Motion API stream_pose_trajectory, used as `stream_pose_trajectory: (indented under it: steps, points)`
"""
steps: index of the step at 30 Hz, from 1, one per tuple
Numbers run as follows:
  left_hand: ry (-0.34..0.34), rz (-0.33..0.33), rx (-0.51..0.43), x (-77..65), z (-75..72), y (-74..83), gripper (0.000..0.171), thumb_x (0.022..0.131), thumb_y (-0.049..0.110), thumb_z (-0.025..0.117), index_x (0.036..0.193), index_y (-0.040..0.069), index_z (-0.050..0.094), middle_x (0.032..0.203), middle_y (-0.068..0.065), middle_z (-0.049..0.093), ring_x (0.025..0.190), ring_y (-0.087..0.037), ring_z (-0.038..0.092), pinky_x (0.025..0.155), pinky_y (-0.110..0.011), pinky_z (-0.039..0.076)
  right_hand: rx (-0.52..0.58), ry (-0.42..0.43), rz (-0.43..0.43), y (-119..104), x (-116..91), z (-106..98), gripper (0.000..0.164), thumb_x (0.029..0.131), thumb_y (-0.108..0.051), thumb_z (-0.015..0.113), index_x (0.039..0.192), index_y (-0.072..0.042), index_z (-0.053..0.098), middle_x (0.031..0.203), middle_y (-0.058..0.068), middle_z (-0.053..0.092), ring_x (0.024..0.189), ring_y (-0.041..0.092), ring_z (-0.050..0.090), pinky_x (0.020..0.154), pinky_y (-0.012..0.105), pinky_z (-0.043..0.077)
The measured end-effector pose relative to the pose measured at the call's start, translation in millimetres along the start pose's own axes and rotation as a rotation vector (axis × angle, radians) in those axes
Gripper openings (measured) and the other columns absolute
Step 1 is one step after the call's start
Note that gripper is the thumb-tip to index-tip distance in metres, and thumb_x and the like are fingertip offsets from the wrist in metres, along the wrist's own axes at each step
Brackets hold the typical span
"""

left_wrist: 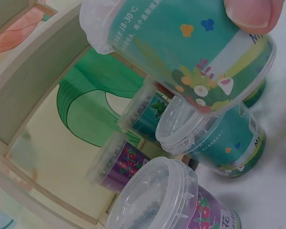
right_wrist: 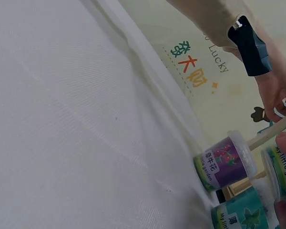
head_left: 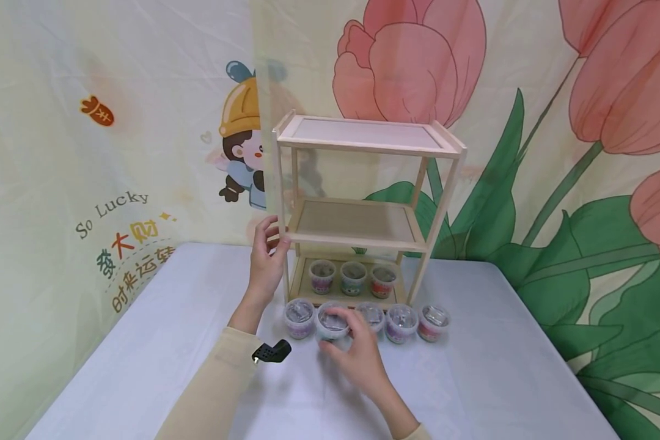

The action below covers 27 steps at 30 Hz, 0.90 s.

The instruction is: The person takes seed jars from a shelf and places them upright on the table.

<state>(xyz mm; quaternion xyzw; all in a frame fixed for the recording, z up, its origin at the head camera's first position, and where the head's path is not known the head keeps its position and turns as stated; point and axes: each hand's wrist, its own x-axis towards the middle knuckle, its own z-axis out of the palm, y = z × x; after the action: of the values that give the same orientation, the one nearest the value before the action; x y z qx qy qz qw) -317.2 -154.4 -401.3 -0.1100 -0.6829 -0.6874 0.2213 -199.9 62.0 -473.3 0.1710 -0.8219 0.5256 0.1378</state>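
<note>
My right hand (head_left: 361,354) pinches a small clear-lidded plastic cup (head_left: 330,322) with a teal printed label between thumb and fingers. The left wrist view shows this cup raised and tilted over another teal cup (left_wrist: 229,143) in the front row. At the left side of a three-tier wooden shelf (head_left: 357,243), my left hand (head_left: 266,263) grips the post near the middle tier, thumb in front. A purple cup (head_left: 299,318) stands on the table just left of the held one. Three cups, one purple (head_left: 322,277), one teal (head_left: 353,278) and one red (head_left: 383,281), stand on the bottom tier.
Further right in the front row stand a partly covered cup (head_left: 373,314), a purple cup (head_left: 401,324) and a red cup (head_left: 433,322). A white cloth covers the table (head_left: 489,366). Behind the shelf hangs a printed curtain (head_left: 187,110) with tulips and a cartoon figure.
</note>
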Motion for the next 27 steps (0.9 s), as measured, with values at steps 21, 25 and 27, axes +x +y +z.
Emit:
stream_pose_trajectory:
  steps: [21,25,27]
  points:
    - [0.003,0.028,0.016,-0.2,0.8,-0.5,0.05,0.11,0.013,0.058,0.156,0.022,0.043,0.139,-0.016,0.051,0.118,-0.028,0.051,0.098,-0.042,0.043,-0.011,-0.029,-0.086,4.8,-13.4,14.9,0.068,0.072,-0.003,0.096,0.128,-0.033,0.07,0.128,-0.017,0.064,0.122,0.011,0.06,0.104,0.035,0.05]
    - [0.006,0.028,0.02,0.3,0.5,-1.0,0.05,0.11,0.013,0.057,0.156,0.022,0.042,0.139,-0.016,0.051,0.117,-0.027,0.051,0.098,-0.042,0.043,0.002,-0.041,-0.073,7.8,-15.6,18.2,0.068,0.072,-0.004,0.096,0.128,-0.033,0.07,0.127,-0.015,0.065,0.118,0.011,0.061,0.097,0.033,0.052]
    - [0.005,0.028,0.018,0.4,0.5,-1.1,0.05,0.11,0.013,0.057,0.156,0.022,0.042,0.139,-0.016,0.051,0.117,-0.027,0.051,0.098,-0.042,0.043,0.008,-0.053,-0.064,9.3,-16.6,19.6,0.068,0.073,-0.004,0.096,0.128,-0.033,0.07,0.126,-0.014,0.065,0.115,0.011,0.062,0.094,0.032,0.053]
